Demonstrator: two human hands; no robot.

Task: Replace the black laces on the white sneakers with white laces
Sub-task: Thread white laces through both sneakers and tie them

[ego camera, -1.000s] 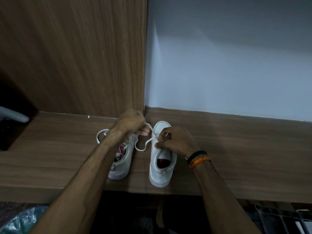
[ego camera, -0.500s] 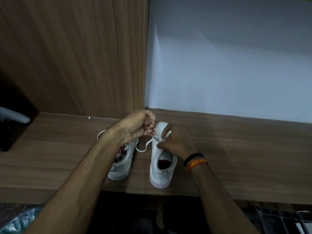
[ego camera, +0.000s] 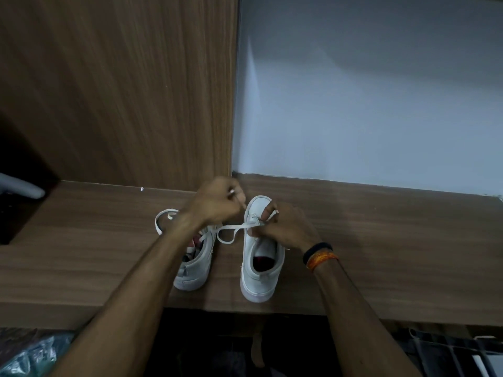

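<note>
2 white sneakers stand side by side on the wooden shelf [ego camera: 381, 254], toes pointing toward the back wall. The right sneaker [ego camera: 260, 268] sits near the shelf's front edge, its opening exposed. The left sneaker [ego camera: 197, 263] stands just beside it and is partly covered by the left forearm.

The left hand [ego camera: 217, 202] is raised above the gap between the toes, fingers curled into a fist around one end of the white lace [ego camera: 231, 231]; the lace tip shows at the knuckles. The right hand [ego camera: 283, 227] rests on the upper of the right sneaker, thumb and fingers pinching the lace at the eyelets. Between the hands the lace runs across the gap and hangs in a loose loop between the 2 shoes.

A second white lace [ego camera: 163, 217] curls on the shelf behind the left sneaker. The right wrist carries a black band [ego camera: 317, 250] and an orange thread band [ego camera: 322, 259].
</note>
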